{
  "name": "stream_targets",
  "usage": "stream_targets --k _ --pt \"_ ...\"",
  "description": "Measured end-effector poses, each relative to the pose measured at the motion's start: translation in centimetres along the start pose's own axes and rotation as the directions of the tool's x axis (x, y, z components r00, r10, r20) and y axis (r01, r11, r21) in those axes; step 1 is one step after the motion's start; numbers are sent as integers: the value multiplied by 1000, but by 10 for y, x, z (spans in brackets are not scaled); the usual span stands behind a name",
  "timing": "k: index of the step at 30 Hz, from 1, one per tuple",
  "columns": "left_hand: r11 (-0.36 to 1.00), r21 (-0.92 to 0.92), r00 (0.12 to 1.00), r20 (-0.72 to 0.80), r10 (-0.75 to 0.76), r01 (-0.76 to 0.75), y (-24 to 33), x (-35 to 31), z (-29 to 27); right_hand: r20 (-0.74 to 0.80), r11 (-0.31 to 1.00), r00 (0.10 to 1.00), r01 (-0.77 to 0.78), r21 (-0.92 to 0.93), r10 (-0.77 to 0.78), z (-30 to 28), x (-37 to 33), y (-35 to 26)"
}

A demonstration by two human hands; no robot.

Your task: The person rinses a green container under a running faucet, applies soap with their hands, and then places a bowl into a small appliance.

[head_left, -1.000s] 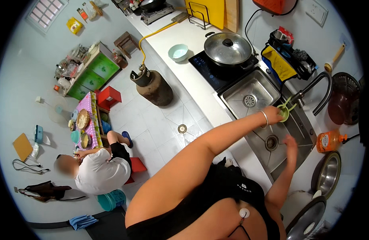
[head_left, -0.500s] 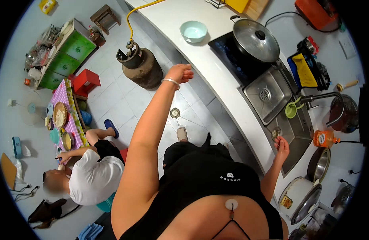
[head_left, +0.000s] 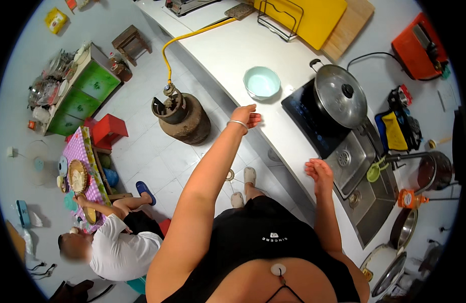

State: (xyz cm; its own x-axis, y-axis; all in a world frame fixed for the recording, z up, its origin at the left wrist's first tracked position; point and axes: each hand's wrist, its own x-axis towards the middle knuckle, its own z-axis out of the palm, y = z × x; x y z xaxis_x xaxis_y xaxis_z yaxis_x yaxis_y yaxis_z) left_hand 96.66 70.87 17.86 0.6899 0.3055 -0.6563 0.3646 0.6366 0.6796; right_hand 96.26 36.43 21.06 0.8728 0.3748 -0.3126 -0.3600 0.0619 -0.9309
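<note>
My left hand (head_left: 248,116) reaches out over the front edge of the white counter (head_left: 273,60), empty, fingers loosely apart, a bangle on the wrist. A pale blue bowl (head_left: 261,82) sits on the counter just beyond it. My right hand (head_left: 318,171) hovers open at the counter edge in front of the steel sink (head_left: 366,182), holding nothing. A small green strainer (head_left: 374,171) hangs at the sink by the tap. A lidded steel pot (head_left: 340,96) stands on the black cooktop (head_left: 313,121) between bowl and sink.
A rusty gas cylinder (head_left: 182,116) with a yellow hose stands on the tiled floor at left. A person in a white shirt (head_left: 119,250) sits low by a mat with dishes. Red stool (head_left: 107,130), green cabinet (head_left: 81,96), orange bottle (head_left: 409,198), pans at the right.
My left hand left the green strainer at the sink tap and swung left, now over the counter edge near the blue bowl. My right hand rose from the sink to the counter edge.
</note>
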Motion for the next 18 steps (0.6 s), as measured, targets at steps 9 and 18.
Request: stream_targets --k 9,18 --pt "999 0 987 -157 -37 38 41 73 21 556 934 756 -337 -121 345 126 113 27" --pt "993 -103 985 -166 40 -57 64 75 12 662 413 469 -874 254 585 169 157 161"
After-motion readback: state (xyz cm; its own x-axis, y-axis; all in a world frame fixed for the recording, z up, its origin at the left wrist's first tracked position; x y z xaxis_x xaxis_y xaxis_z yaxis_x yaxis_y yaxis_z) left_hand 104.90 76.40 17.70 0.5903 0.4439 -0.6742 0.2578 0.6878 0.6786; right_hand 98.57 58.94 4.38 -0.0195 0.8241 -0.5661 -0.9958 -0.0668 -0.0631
